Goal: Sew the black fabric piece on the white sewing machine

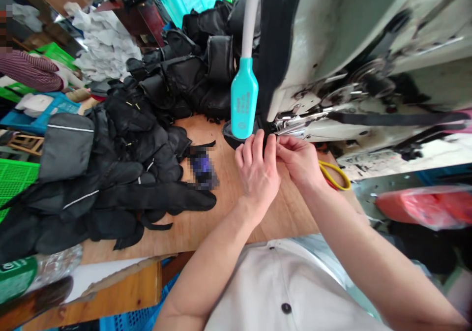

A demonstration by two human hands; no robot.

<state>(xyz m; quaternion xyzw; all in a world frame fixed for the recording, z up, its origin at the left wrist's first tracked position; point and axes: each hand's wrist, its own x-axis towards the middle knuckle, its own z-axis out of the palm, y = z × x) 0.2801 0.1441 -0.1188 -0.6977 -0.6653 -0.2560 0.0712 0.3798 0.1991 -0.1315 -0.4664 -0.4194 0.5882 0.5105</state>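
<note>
Head view: the left hand (257, 173) and right hand (299, 162) have their grips pinched on limp black fabric (266, 144) at 12 o'clock, beside the sewing machine (332, 60); it looks soft, best held near its edge.

Sewing machine head (342, 36), 2 o'clock: painted metal, pale, scuffed, dark-smudged. Presser foot (291, 127), 3 o'clock: polished chrome, glossy. Black cloth strip (266, 141), centre: matt woven textile. Stacked black cloth pieces (121, 173), 9 o'clock: matt, soft, with thin reflective piping. Tabletop (206, 223), 7 o'clock: smooth pale wood, light sheen. Lamp housing (244, 100), 12 o'clock: smooth turquoise plastic, satin finish. Crate (14, 183), 9 o'clock: green plastic, glossy lattice. Bag (424, 206), 4 o'clock: crinkled red plastic, shiny. Shirt (280, 282), 6 o'clock: white matt cloth.
</note>
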